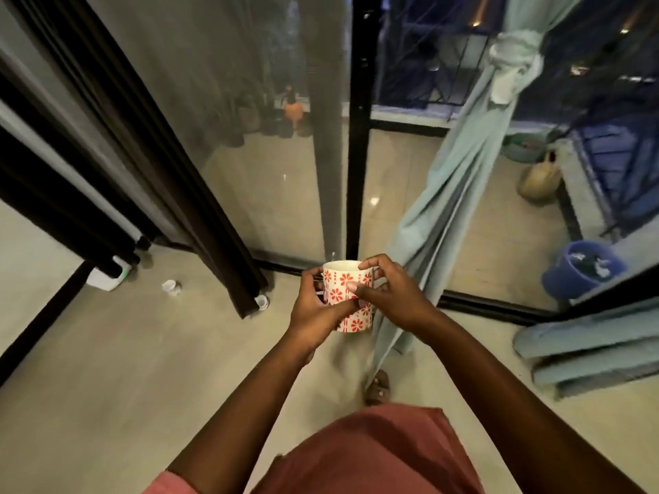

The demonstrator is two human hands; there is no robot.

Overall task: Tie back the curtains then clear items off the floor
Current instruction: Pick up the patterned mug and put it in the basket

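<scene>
A white mug with red flowers [345, 284] is held above the floor in front of me. My left hand [315, 308] grips its left side and my right hand [387, 297] curls round its right side, fingers over the rim. The pale green curtain [460, 165] hangs knotted at the right of the dark door post [358, 137]. The dark curtain [117, 144] hangs loose at the left, its hem near the floor.
On the floor at the left lie a small white cup [171, 287], another small white pot [261, 302] by the dark curtain's hem, and a white bottle [108, 276]. A blue bucket [583, 267] and tan jug [540, 180] stand outside the glass. Folded green cloth [588, 354] lies right.
</scene>
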